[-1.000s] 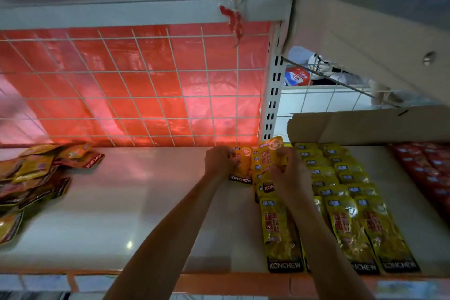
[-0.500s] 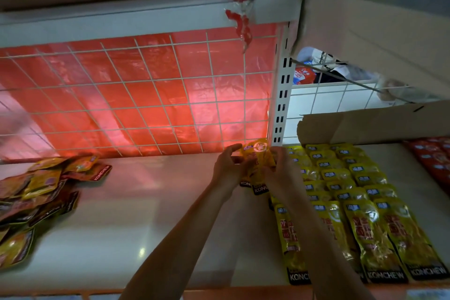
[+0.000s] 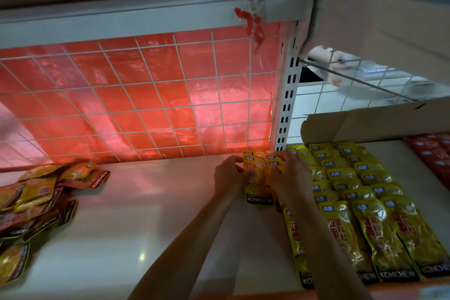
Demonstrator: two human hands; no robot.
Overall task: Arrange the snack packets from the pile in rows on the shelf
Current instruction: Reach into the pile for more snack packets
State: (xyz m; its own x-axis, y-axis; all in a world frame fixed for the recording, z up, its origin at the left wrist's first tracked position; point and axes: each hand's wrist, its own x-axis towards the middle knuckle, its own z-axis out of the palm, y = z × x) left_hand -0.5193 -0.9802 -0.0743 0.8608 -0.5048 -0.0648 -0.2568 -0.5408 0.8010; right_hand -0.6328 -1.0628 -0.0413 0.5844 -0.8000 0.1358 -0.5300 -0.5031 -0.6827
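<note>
— Snack packets in rows (image 3: 353, 190) fill the right of our white shelf (image 3: 146, 214), long axes front to back, black KONCHEW ends toward us.
— We see the pile (image 3: 36, 202) far left, jumbled, pointing every way.
— Near the back, by the red-backed wire mesh (image 3: 146, 105), just left of the rows, our bunch (image 3: 259, 173) runs lengthwise too, black band nearest us; yellow, glossy.
— Our left hand (image 3: 231, 175) and right hand (image 3: 289, 175) both grip it, fingers curled round its sides.
</note>
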